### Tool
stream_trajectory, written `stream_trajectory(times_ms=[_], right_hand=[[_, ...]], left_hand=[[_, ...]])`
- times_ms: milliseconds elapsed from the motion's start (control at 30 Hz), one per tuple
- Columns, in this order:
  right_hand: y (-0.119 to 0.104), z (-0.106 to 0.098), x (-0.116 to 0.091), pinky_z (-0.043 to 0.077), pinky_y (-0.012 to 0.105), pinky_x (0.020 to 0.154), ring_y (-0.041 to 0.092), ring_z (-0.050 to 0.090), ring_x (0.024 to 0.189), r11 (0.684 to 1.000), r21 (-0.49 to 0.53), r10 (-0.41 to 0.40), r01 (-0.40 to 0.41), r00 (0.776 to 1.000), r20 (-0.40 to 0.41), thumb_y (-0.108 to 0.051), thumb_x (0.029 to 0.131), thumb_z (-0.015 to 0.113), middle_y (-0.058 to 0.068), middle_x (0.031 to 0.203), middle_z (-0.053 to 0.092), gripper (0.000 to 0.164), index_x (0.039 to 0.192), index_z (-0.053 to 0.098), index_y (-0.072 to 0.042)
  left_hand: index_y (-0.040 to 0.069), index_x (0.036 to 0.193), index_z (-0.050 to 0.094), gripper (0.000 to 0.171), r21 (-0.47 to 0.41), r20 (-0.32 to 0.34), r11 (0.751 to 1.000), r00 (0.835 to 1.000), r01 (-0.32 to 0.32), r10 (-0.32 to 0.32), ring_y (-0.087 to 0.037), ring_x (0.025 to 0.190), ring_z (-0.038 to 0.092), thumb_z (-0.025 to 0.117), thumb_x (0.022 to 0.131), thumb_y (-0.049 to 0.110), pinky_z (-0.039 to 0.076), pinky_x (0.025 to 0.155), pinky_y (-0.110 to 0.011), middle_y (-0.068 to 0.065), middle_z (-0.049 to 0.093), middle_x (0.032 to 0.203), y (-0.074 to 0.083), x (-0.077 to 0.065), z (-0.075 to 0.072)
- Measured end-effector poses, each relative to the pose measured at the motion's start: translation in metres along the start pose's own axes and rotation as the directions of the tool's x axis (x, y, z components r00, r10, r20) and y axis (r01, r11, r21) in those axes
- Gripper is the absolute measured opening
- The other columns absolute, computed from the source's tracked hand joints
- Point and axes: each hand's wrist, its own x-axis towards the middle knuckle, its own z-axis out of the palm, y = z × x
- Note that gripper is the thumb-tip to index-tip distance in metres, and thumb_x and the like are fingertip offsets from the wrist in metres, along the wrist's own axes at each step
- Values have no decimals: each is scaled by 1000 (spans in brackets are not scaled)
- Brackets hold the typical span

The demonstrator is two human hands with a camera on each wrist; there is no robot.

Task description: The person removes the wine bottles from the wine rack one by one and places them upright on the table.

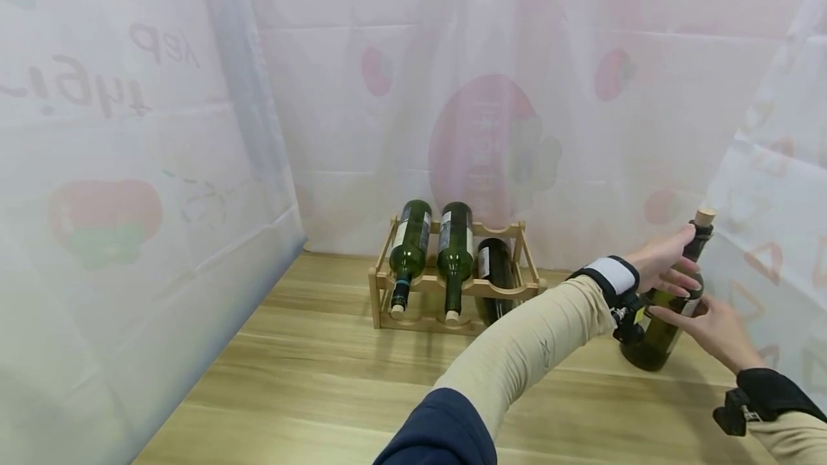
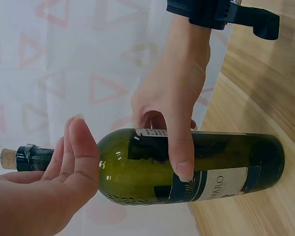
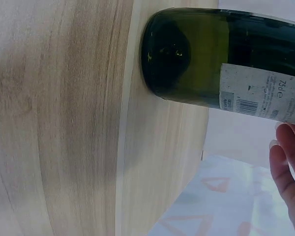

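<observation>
A green wine bottle (image 1: 654, 343) with a cork stopper (image 1: 706, 217) leans at the right, its base low at the wooden table. My left hand (image 1: 665, 264) is at its neck, thumb and fingers on either side. Lower down, my right hand (image 1: 720, 329) grips the body; in the left wrist view its thumb (image 2: 181, 147) lies across the glass above the front label (image 2: 221, 184). The right wrist view shows the bottle's base and its back label (image 3: 258, 91), with fingertips (image 3: 285, 142) at the right edge.
A wooden wine rack (image 1: 377, 300) stands at the back centre. Two corked green bottles, one left (image 1: 410, 239) and one beside it (image 1: 456, 242), lie on its upper tier. A darker bottle (image 1: 495, 268) lies lower at the right. Printed white curtains (image 1: 362, 135) enclose the table (image 1: 310, 379).
</observation>
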Motion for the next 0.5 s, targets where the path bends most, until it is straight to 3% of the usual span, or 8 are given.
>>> stream_trajectory(times_ms=[300, 500], right_hand=[[-2, -3, -1, 36, 27, 54, 12, 47, 65, 999, -15, 36, -36, 997, 67, -48, 91, 61, 7, 75, 54, 55, 106, 48, 3], [-2, -2, -4, 33, 28, 54, 13, 45, 64, 999, -23, 28, -27, 998, 57, -48, 92, 60, 7, 74, 49, 56, 108, 47, 4]], left_hand=[[15, 115, 63, 51, 8, 3, 1000, 1000, 3, -3, -28, 89, 69, 37, 99, 57, 56, 81, -40, -6, 70, 102, -1, -7, 0], [15, 114, 63, 52, 7, 5, 1000, 1000, 9, -9, -27, 89, 69, 37, 99, 57, 56, 80, -40, -7, 71, 103, -2, -8, 1]])
